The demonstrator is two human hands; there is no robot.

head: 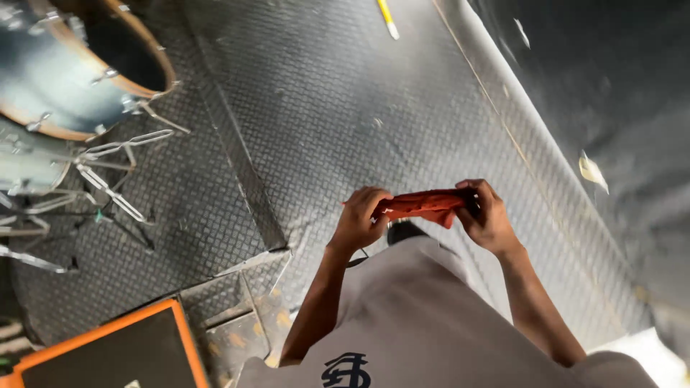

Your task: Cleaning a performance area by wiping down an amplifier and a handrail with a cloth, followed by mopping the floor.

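Left hand and right hand, each closed in a pinch on one end of a small red-orange cloth, stretched level between them at waist height, apparently to keep it taut. Below the cloth, white shirt; underfoot, grey chequer-plate floor. Farther out: blue-grey drum on chrome stand legs, orange-edged black case, yellow stick.

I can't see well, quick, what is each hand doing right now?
Left hand: closed, gripping one end of the red cloth.
Right hand: closed, gripping the cloth's other end.
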